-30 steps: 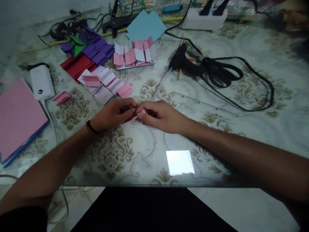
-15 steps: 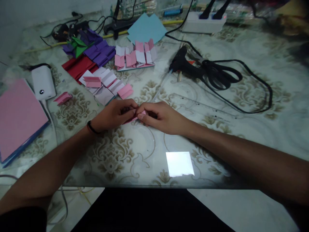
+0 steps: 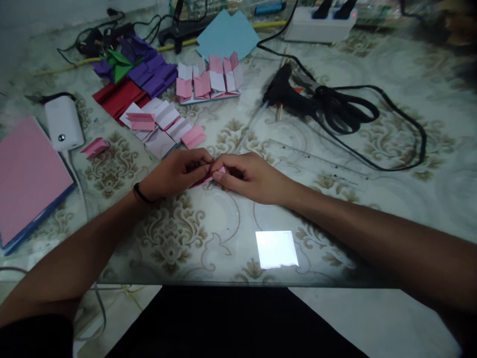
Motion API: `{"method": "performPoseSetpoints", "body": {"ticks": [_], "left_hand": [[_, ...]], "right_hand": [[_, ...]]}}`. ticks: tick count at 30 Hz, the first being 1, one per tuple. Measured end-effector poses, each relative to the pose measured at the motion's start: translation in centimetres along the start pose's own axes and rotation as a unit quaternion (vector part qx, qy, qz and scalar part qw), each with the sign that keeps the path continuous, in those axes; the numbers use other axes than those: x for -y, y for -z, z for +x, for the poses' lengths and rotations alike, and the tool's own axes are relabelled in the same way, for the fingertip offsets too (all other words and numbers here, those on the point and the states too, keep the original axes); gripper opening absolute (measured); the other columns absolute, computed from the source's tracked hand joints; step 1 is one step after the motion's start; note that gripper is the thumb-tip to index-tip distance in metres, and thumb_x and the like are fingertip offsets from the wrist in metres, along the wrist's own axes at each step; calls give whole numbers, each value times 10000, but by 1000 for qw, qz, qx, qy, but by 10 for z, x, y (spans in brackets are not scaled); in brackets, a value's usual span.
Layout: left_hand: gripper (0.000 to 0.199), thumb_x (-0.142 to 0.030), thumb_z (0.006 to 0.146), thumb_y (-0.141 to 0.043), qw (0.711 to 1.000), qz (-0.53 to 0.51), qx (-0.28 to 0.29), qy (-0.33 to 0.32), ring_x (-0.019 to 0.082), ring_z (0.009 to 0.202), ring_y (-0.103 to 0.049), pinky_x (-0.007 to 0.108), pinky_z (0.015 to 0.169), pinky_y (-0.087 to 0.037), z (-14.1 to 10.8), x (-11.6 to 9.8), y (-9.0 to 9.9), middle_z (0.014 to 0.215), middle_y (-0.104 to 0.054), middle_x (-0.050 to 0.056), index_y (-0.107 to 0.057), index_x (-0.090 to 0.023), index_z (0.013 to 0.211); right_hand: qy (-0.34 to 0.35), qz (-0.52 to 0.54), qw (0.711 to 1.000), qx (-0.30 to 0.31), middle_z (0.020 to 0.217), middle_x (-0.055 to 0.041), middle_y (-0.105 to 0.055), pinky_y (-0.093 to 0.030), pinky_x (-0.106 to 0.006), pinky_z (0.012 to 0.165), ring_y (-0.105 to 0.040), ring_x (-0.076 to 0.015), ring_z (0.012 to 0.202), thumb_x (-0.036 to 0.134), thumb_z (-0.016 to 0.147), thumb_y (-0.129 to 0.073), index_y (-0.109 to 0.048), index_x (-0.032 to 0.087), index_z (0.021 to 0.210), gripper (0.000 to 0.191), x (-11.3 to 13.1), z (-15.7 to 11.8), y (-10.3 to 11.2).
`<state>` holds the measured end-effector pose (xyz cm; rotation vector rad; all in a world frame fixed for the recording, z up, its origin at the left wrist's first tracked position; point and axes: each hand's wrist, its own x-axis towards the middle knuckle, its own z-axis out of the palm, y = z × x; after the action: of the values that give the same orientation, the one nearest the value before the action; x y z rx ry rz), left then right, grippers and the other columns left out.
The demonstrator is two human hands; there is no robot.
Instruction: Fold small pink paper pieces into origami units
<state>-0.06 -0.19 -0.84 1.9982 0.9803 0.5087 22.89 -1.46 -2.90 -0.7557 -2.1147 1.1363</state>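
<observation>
Pink paper (image 3: pixel 204 181) between curled fingers (image 3: pixel 228 160)

We pinch a small pink paper piece (image 3: pixel 205 180) between the fingertips of our left hand (image 3: pixel 175 171) and right hand (image 3: pixel 255 180); it seems folded, though our fingers hide most of it. Just beyond those fingers lie white-and-pink folded papers (image 3: pixel 162 117). Right of them rests a clear ruler (image 3: pixel 316 160); farther beyond, a black glue gun (image 3: pixel 288 97).
</observation>
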Motion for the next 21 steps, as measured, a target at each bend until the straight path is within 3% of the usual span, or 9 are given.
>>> {"method": "performPoseSetpoints", "body": {"ticks": [21], "left_hand": [[182, -298, 944, -630, 1000, -6, -6, -20, 68, 591, -508, 191, 567, -383, 1, 0, -1, 677, -641, -33, -715, -138, 922]], "right_hand": [[-1, -3, 1000, 2, 652, 47, -560, -343, -200, 571, -456, -71, 580, 318, 1039, -590, -713, 131, 975, 233, 0, 0, 1]]}}
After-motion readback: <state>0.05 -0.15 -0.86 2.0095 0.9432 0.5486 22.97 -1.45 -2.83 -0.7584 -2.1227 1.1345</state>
